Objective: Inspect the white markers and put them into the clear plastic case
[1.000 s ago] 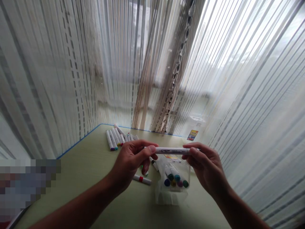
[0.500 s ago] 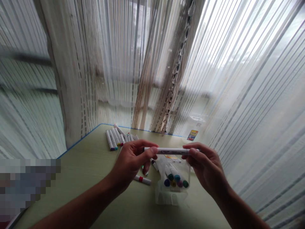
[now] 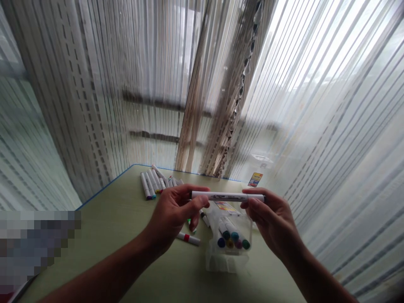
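A white marker [image 3: 227,196] is held nearly level above the counter [image 3: 126,240], the left hand [image 3: 175,210] with its narrow grip pinching the 9 o'clock end and the right hand [image 3: 273,214] likewise the 3 o'clock end. At 6 o'clock from it sits a clear case [image 3: 227,262] containing capped markers [image 3: 234,236]; a red-banded marker [image 3: 191,239] lies between 7 and 8 o'clock, a loose marker cluster [image 3: 151,184] near 9 o'clock.

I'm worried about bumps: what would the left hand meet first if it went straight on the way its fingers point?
Beyond the held marker, the left hand would likely meet the right hand, near the marker's other end; depth is hard to judge.
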Available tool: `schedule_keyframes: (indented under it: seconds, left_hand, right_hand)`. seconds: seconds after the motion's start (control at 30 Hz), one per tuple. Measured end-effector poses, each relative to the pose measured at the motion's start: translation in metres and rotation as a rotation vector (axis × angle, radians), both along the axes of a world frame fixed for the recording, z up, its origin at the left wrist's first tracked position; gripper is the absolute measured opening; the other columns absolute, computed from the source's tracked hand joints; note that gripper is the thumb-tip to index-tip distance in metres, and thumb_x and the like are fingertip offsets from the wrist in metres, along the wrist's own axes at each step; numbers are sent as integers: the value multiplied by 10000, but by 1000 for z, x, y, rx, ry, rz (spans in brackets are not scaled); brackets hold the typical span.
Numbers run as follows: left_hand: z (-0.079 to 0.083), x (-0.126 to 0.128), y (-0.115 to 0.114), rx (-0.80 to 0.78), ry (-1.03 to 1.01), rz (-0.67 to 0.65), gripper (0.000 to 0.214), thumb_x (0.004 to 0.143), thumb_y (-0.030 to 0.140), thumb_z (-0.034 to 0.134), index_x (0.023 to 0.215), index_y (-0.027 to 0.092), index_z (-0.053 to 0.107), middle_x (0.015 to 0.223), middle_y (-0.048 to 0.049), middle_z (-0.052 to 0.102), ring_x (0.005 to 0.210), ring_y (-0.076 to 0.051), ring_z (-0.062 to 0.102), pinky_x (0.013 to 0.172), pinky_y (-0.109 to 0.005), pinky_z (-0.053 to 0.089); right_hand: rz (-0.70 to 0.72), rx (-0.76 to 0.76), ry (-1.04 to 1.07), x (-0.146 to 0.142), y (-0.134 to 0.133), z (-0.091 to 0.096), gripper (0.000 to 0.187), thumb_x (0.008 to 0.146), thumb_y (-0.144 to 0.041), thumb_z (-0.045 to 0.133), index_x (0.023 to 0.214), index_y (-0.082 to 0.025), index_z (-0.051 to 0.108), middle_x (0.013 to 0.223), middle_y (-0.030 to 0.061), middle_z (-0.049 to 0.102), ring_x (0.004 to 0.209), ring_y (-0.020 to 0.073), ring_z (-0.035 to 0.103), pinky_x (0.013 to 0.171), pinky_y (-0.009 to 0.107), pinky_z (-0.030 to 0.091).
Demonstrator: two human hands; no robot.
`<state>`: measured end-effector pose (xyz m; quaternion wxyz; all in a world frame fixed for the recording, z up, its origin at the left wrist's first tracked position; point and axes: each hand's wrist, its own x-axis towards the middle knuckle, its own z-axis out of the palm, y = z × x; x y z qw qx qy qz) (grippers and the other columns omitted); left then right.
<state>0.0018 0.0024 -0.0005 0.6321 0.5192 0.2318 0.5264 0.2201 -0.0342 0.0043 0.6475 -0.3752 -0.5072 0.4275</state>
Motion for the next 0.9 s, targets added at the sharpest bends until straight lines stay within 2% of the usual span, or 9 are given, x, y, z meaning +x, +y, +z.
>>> schedule_keyframes:
  seconds: [0.1, 0.33, 0.5, 0.9]
  left_hand:
    - [2, -1, 0, -1, -9, -9, 211, 792, 269, 748, 914, 97, 736, 700, -47, 708, 386, -37, 481, 361, -152, 416]
    - [1, 0, 1, -16, -18, -21, 204, 831, 283, 699, 887, 90, 736, 694, -51, 708, 392, -46, 499, 364, -155, 416]
    - [-1, 0, 2, 16, 46, -3, 173, 791, 261, 752, 857, 102, 737, 666, -36, 703, 387, -45, 502, 366, -151, 415]
    - [3, -2, -5, -37, -6, -5, 254, 727, 237, 761, 936, 95, 744, 703, -66, 722, 387, -41, 468, 368, -165, 399]
  right_hand:
    - [3, 20, -4, -1, -1, 1, 192, 768, -324, 784, 901, -186, 780, 656, 55, 684, 485, 74, 358, 425, 203, 238]
    - [-23, 1, 3, -1, 0, 1, 186, 785, -349, 753, 843, -175, 787, 611, 63, 664, 468, 88, 385, 419, 218, 241]
    - [-28, -2, -3, -1, 2, -1, 165, 778, -341, 768, 818, -182, 786, 596, 49, 652, 457, 80, 364, 416, 215, 223]
    - [32, 6, 20, 1, -2, 3, 196, 726, -280, 780, 894, -179, 783, 657, 57, 673, 484, 81, 370, 421, 210, 249]
